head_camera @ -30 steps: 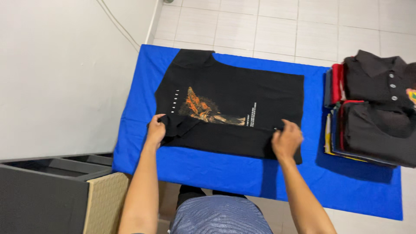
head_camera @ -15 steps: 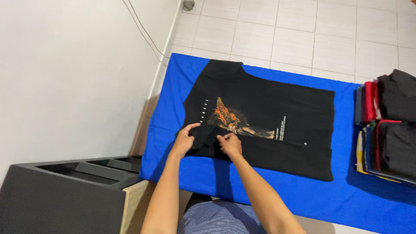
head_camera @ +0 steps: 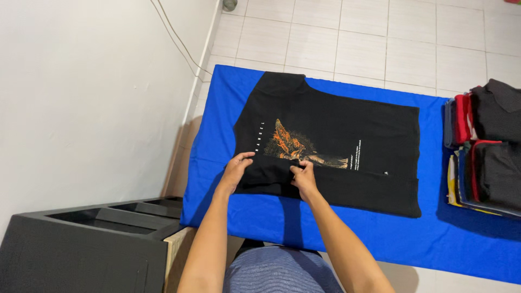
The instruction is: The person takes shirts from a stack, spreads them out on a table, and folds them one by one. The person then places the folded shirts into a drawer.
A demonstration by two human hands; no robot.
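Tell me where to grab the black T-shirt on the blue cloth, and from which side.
Probably pinch the near folded edge of the black T-shirt, coming from the person's side. It lies flat on the blue cloth, so only edges give the fingers purchase; the left hand and right hand already rest there.

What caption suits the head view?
Both hands press the folded sleeve of a black printed cotton T-shirt on a blue table cover.

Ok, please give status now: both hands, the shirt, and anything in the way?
Left hand and right hand flat on near folded edge of black printed cotton T-shirt. Shirt lies on blue cloth. Nothing in the way.
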